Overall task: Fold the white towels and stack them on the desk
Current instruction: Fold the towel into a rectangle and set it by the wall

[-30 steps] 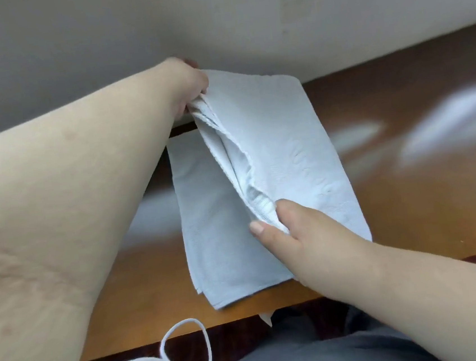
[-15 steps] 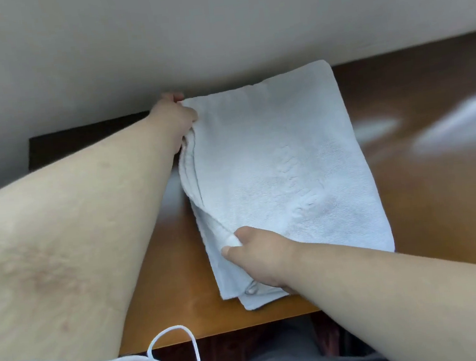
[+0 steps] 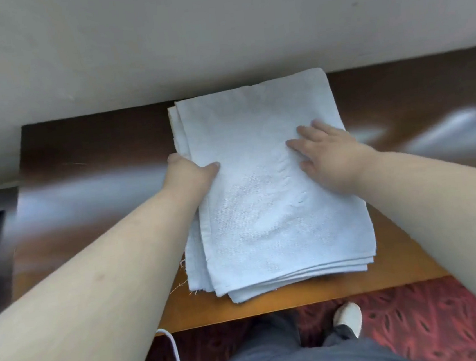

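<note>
The towels (image 3: 264, 189) lie as a folded stack at the middle of the frame, on the desk (image 3: 94, 224) against the wall; they look soft, light and limp, so the layers would likely slide unless taken by the folded edges with both hands. The left hand (image 3: 192, 175) grips the stack's left edge, thumb on top, while the right hand (image 3: 328, 156) presses flat, fingers spread, at the right. No containers show.

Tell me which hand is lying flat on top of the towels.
The right hand: it rests flat on the towels, fingers spread. The left hand grips their left edge instead.
</note>
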